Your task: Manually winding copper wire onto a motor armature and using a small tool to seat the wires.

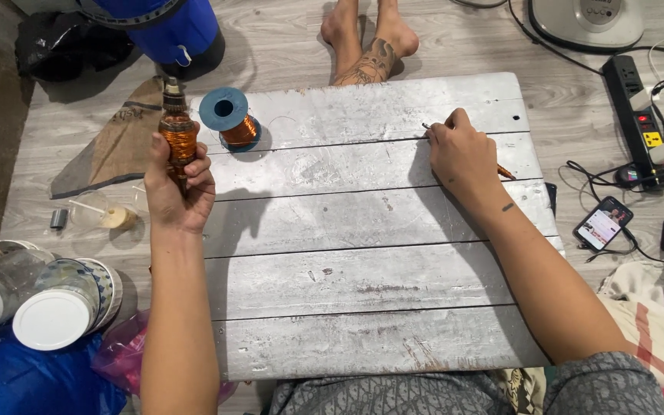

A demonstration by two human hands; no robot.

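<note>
My left hand (178, 184) grips a small motor armature (177, 131) wound with copper wire and holds it upright above the left edge of a white slatted wooden board (363, 284). Just to its right on the board lies a blue spool of copper wire (230, 117). My right hand (461, 154) rests on the board's far right part, closed on a thin pen-like tool (505, 171) whose tip touches the wood and whose orange end sticks out behind the hand.
Another person's bare feet (366, 42) are beyond the board. A blue barrel (163, 27) stands far left, with jars with white lids (51, 303) at near left. A power strip (639, 115), a phone (602, 223) and cables lie at right.
</note>
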